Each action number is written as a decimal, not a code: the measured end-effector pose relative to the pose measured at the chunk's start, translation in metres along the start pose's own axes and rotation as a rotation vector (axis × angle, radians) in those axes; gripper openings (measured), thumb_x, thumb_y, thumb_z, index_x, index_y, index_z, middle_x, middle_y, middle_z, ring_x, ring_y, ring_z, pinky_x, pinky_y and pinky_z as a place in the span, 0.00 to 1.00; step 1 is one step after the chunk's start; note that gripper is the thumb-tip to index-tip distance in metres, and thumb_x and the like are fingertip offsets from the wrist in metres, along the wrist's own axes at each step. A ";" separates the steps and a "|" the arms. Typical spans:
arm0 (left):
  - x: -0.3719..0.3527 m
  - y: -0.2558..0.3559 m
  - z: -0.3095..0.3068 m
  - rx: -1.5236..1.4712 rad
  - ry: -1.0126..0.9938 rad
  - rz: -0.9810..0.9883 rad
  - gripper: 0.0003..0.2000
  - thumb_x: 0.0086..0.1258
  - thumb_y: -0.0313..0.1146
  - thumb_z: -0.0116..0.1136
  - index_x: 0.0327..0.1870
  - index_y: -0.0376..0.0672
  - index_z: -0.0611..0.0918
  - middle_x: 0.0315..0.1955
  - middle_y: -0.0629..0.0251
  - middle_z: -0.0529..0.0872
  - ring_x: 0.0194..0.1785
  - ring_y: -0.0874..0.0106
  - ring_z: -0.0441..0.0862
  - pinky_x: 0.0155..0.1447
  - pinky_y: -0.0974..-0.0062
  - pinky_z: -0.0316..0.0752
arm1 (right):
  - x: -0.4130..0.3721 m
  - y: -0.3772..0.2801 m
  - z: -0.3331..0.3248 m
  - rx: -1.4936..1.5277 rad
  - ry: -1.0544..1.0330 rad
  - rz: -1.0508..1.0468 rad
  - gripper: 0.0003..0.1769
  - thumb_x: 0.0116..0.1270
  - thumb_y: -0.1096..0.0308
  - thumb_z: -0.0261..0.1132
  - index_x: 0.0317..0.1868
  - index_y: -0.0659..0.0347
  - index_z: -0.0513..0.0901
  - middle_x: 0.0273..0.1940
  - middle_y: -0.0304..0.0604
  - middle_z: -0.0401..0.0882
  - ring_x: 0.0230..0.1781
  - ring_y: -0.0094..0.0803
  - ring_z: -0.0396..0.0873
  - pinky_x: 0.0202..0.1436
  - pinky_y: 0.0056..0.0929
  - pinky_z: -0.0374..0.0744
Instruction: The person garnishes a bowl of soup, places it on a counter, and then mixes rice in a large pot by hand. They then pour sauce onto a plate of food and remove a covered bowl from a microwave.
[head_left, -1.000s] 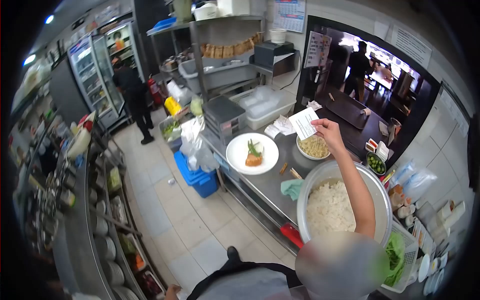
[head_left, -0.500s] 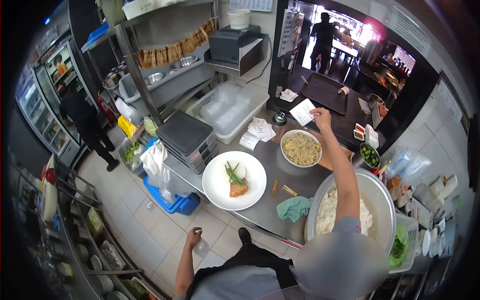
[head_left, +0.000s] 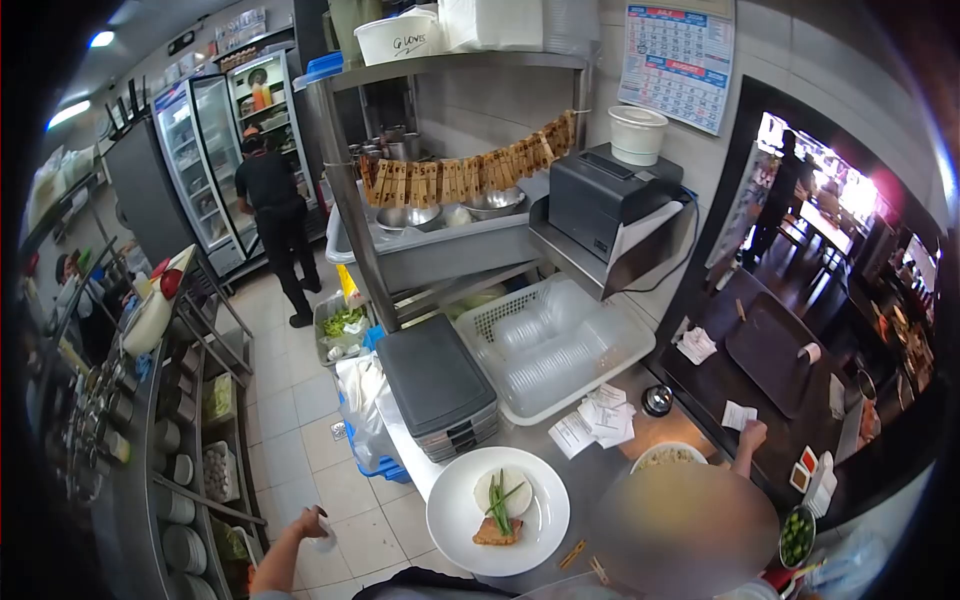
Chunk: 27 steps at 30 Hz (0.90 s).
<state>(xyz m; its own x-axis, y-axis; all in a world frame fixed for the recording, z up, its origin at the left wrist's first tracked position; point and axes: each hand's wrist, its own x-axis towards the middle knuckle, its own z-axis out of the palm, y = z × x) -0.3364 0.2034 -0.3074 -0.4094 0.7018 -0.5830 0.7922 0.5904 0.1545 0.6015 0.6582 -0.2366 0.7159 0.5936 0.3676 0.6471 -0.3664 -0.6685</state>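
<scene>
My right hand (head_left: pixel 752 435) reaches to the dark pass counter (head_left: pixel 690 375), its fingers closed on the edge of a white paper slip (head_left: pixel 738 415). Low at the left, my left hand (head_left: pixel 310 523) hangs over the floor, its fingers curled around a small clear plastic item (head_left: pixel 325 541), partly hidden. A white plate (head_left: pixel 450 515) on the steel counter holds white rice (head_left: pixel 515 489), green stalks (head_left: pixel 498 510) and a browned piece of food (head_left: pixel 497 533). A bowl of mixed rice (head_left: pixel 670 456) is mostly covered by a blurred patch.
More slips (head_left: pixel 598 420) lie beside a call bell (head_left: pixel 657 400). A basket of clear containers (head_left: pixel 560 340), stacked dark boxes (head_left: pixel 435 385) and a printer (head_left: pixel 610 205) stand behind. A tray (head_left: pixel 775 355) lies on the pass counter. A co-worker (head_left: pixel 275 210) stands near an open fridge.
The view has swung up and to the right. My right hand has lowered the slip from the air to the pass counter. The co-worker now faces the fridge.
</scene>
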 end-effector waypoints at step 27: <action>-0.109 0.315 -0.280 -0.447 0.817 1.075 0.15 0.45 0.19 0.61 0.34 0.41 0.73 0.41 0.57 0.71 0.41 0.58 0.77 0.42 0.67 0.74 | -0.257 -0.409 -0.159 0.475 -1.401 -0.702 0.25 0.62 0.65 0.60 0.59 0.63 0.68 0.49 0.49 0.76 0.42 0.28 0.78 0.46 0.25 0.75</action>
<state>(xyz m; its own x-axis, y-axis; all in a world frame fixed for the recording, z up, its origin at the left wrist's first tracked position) -0.1690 0.4245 0.0281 0.0259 0.8206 0.5709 0.7356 -0.4024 0.5449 0.1945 0.5421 0.0449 -0.6207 0.7840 0.0052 0.4008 0.3230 -0.8573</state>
